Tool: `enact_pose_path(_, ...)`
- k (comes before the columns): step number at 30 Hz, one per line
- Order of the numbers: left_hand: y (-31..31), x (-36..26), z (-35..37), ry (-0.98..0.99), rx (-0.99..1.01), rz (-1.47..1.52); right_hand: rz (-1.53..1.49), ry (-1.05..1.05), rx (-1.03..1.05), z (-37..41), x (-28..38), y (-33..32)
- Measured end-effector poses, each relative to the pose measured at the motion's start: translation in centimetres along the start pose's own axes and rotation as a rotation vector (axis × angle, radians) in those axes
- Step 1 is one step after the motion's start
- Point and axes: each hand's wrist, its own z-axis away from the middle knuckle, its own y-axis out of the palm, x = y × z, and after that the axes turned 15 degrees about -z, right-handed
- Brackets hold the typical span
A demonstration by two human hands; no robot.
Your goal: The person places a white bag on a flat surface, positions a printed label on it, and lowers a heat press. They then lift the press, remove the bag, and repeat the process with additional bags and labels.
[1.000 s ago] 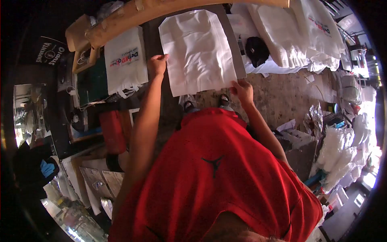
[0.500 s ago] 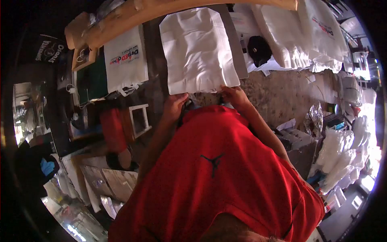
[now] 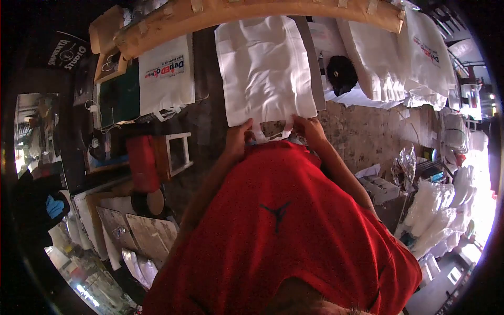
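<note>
A plain white tote bag (image 3: 266, 71) lies flat on a dark board (image 3: 313, 63), its handle loop (image 3: 270, 137) hanging toward my body. At the bag's near left corner, my left hand (image 3: 240, 137) pinches the edge with curled fingers. My right hand (image 3: 311, 130) grips the near edge close to the right corner, beside the handle. Parts of the fingertips of both hands are hidden by the fabric and the shadow.
Printed white bags (image 3: 167, 76) lie to the left, and stacked white bags (image 3: 373, 60) to the right with a black cap (image 3: 341, 74) beside them. A cardboard-coloured beam (image 3: 257, 14) crosses above the board. A red box (image 3: 142, 164) stands lower left.
The whole view has shifted slightly. The bag's handle loop now shows between my hands, below the near edge. Both hands stay at the bag's near edge.
</note>
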Motion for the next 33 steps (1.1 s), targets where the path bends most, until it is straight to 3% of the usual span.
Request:
enact_pose_path(5,-0.3,0.8,-1.0,0.057,0.039,0.018,-0.006,0.024,0.062,0.2,0.9,0.0)
enact_pose_path(7,-0.5,0.8,-1.2,0.06,0.043,0.048,-0.113,0.011,-0.023,0.4,1.1,0.4)
enact_pose_path(11,-1.9,0.7,-1.5,0.006,-0.093,-0.009,-0.196,0.008,-0.015,-0.6,0.9,-0.9)
enact_pose_path(16,-1.7,-0.3,-1.3,0.057,-0.178,-0.067,0.028,-0.095,-0.022,-0.4,1.5,-1.3)
enact_pose_path(23,-1.8,-0.8,-0.7,0.008,-0.227,-0.1,0.044,-0.122,-0.107,0.4,2.3,-0.7)
enact_pose_path(25,-2.3,-0.3,-0.8,-0.017,-0.27,-0.133,0.171,-0.201,-0.149,1.3,3.1,-0.6)
enact_pose_path(27,-2.7,-0.1,-0.6,0.051,-0.376,-0.187,0.164,-0.219,-0.158,1.3,3.2,-0.9)
enact_pose_path(33,-2.9,-0.8,-0.1,0.067,-0.355,-0.248,0.138,-0.23,-0.132,0.8,2.9,-1.5)
